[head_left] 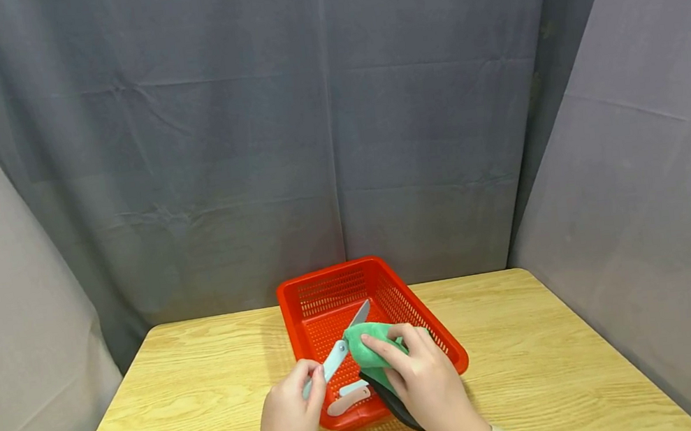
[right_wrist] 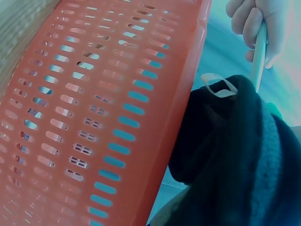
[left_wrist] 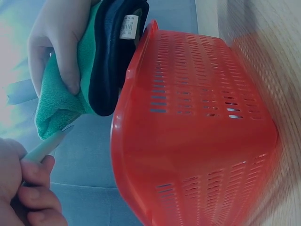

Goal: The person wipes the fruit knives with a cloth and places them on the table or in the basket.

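My left hand (head_left: pixel 291 411) pinches the pale blue handle of a knife (head_left: pixel 334 361) between thumb and fingers. Its grey blade (head_left: pixel 361 312) points away over the red basket. Green terry cloth (head_left: pixel 370 345) with a black-edged part (left_wrist: pixel 109 66) overlaps the blade near the handle. From the right, my right hand (head_left: pixel 429 386) grips this cloth, fingers spread over its top. The left wrist view shows a white barcode label (left_wrist: pixel 129 27) on the black part; a white loop (right_wrist: pixel 219 85) shows in the right wrist view.
A red perforated basket (head_left: pixel 293 319) stands on the wooden table (head_left: pixel 211 377), below both hands. In its near end lie a pink handle (head_left: pixel 348 402) and a pale blue handle (head_left: pixel 352 387). Grey curtains (head_left: pixel 219 151) hang behind the table and at both sides.
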A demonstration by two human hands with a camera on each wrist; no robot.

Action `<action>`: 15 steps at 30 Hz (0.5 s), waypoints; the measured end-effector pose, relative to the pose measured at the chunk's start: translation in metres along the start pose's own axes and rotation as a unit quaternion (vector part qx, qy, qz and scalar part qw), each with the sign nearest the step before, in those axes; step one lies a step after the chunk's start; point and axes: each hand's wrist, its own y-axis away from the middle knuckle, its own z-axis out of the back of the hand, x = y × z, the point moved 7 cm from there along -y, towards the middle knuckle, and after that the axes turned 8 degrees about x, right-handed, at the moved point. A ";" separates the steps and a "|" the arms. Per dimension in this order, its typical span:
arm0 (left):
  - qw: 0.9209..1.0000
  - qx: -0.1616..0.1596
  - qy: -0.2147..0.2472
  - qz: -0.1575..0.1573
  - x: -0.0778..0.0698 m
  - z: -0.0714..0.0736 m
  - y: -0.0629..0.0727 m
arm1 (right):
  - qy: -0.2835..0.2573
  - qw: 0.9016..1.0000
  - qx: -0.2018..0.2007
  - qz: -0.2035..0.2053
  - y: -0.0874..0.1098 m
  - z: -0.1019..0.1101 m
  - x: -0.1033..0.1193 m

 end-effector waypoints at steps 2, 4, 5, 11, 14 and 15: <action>1.000 -0.003 0.000 -0.005 -0.001 0.000 0.000 | -0.001 1.000 0.002 -0.004 0.000 -0.001 -0.001; 1.000 -0.003 0.001 -0.006 -0.001 0.000 0.000 | -0.001 1.000 0.006 -0.010 0.000 -0.001 -0.003; 1.000 -0.003 0.001 -0.007 -0.001 0.000 0.000 | 0.000 1.000 0.007 -0.012 0.000 -0.002 -0.003; 1.000 -0.001 0.001 -0.012 -0.001 0.000 0.000 | -0.002 0.999 0.017 -0.031 -0.001 -0.002 -0.007; 1.000 -0.006 -0.002 -0.019 -0.002 0.000 0.000 | -0.004 0.999 0.019 -0.046 -0.001 -0.002 -0.010; 1.000 -0.008 -0.003 -0.022 -0.002 0.000 0.000 | -0.004 0.999 0.018 -0.051 -0.001 -0.002 -0.011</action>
